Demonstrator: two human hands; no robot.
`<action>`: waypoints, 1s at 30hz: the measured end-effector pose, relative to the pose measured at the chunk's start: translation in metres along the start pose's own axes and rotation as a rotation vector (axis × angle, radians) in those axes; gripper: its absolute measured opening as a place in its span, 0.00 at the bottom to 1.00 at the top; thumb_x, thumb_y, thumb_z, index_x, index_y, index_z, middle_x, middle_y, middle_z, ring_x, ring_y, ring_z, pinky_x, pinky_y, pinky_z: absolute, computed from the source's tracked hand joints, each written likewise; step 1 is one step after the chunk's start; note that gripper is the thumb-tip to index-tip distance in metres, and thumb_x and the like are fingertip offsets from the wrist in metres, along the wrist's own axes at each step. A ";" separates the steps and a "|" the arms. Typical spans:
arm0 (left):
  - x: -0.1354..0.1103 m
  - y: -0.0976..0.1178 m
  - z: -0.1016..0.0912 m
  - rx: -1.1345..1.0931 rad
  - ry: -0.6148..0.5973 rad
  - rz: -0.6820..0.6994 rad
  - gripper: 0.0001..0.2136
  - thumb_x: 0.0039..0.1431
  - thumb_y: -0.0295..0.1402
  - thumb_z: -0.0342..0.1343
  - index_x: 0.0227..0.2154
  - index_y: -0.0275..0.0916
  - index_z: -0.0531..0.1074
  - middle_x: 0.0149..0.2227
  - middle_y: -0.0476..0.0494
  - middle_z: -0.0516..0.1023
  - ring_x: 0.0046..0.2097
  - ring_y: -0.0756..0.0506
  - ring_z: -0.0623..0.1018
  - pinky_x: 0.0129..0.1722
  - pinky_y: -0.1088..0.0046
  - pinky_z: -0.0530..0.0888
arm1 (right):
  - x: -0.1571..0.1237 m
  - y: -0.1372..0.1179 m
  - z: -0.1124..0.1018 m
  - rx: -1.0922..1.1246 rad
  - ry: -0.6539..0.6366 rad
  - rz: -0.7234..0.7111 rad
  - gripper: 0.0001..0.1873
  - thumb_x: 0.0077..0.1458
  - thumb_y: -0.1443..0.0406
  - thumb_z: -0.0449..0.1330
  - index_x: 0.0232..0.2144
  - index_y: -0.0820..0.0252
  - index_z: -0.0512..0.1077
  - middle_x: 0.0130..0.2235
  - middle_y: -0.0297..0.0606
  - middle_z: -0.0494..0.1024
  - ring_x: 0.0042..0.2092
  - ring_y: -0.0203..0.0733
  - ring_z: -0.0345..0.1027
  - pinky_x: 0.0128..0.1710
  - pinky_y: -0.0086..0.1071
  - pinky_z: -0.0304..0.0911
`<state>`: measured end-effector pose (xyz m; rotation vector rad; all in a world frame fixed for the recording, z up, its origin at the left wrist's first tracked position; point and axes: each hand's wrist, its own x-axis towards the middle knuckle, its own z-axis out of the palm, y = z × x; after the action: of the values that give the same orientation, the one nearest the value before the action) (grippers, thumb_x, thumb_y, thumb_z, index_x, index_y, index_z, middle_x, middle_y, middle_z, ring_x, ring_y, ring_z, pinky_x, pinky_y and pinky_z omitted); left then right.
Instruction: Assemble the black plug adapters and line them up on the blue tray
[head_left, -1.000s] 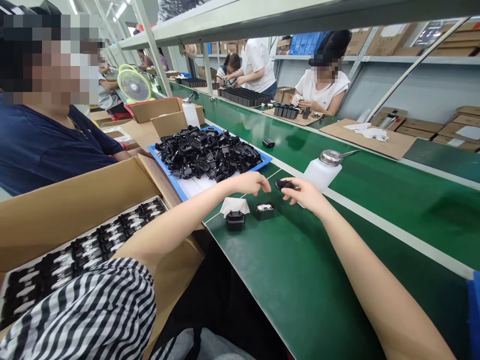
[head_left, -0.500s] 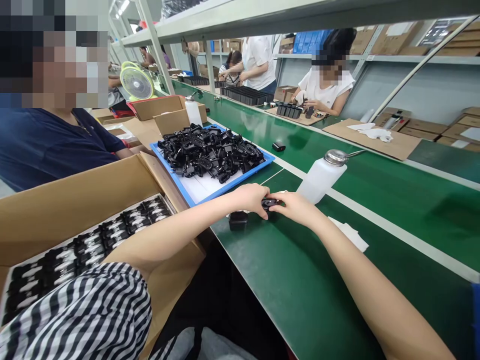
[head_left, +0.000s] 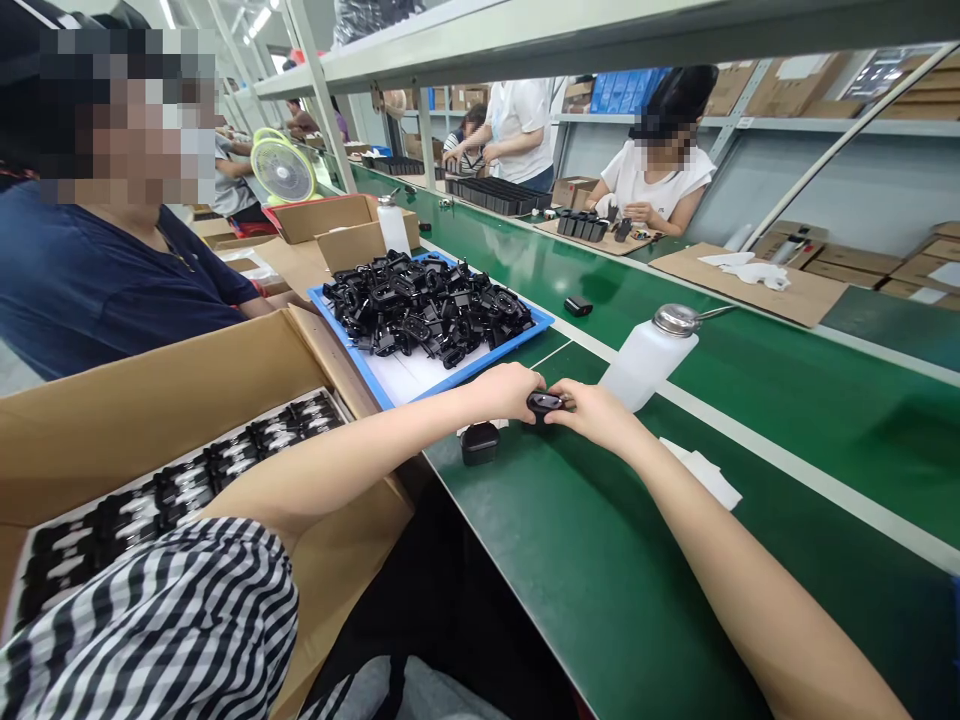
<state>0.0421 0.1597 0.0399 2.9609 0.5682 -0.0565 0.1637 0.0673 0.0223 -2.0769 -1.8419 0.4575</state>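
Note:
My left hand [head_left: 504,392] and my right hand [head_left: 592,412] meet over the green belt, fingers curled, both gripping one small black plastic part [head_left: 545,403] between them. A second black charger body [head_left: 479,442] stands on the belt just left of and below my hands. A white pump bottle [head_left: 646,355] with a metal top stands right behind my right hand. A blue tray [head_left: 352,345] heaped with black parts lies beyond my left hand.
A cardboard box [head_left: 150,420] with rows of black parts sits at my left. A white cloth [head_left: 703,472] lies on the belt to the right. A lone black part [head_left: 578,305] rides the belt farther back. A person in dark blue sits at left; others work across the belt.
My hands came together from apart; the right hand brought its black piece down onto the part on the belt, and both now clasp it. The white cloth now lies right of my arm.

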 end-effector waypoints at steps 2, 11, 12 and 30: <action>0.001 -0.002 0.001 -0.048 0.015 0.021 0.18 0.37 0.37 0.55 0.35 0.39 0.66 0.26 0.50 0.71 0.28 0.49 0.70 0.21 0.79 0.59 | -0.001 -0.002 -0.001 -0.009 0.000 0.011 0.08 0.44 0.67 0.58 0.30 0.59 0.63 0.30 0.33 0.71 0.33 0.39 0.65 0.30 0.28 0.58; 0.002 0.002 -0.006 0.053 -0.077 0.070 0.14 0.37 0.40 0.55 0.27 0.37 0.71 0.21 0.47 0.70 0.25 0.48 0.69 0.19 0.77 0.56 | -0.002 -0.015 -0.007 -0.272 -0.110 0.003 0.07 0.46 0.64 0.57 0.28 0.61 0.65 0.27 0.36 0.71 0.30 0.41 0.64 0.23 0.26 0.53; 0.004 0.002 -0.008 0.052 -0.103 0.067 0.14 0.36 0.40 0.56 0.26 0.36 0.71 0.21 0.47 0.70 0.25 0.48 0.68 0.19 0.77 0.57 | 0.000 -0.016 -0.008 -0.285 -0.124 0.019 0.07 0.46 0.63 0.57 0.28 0.61 0.65 0.27 0.36 0.70 0.30 0.40 0.64 0.23 0.26 0.53; 0.006 -0.013 0.014 -0.169 0.019 0.100 0.12 0.38 0.34 0.53 0.30 0.37 0.67 0.23 0.50 0.70 0.25 0.49 0.69 0.20 0.78 0.59 | 0.003 -0.005 -0.007 0.005 -0.038 0.052 0.06 0.45 0.66 0.55 0.31 0.57 0.66 0.28 0.32 0.71 0.30 0.39 0.64 0.26 0.27 0.55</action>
<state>0.0422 0.1720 0.0238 2.8225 0.4049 0.0273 0.1623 0.0704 0.0311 -2.1315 -1.8091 0.5175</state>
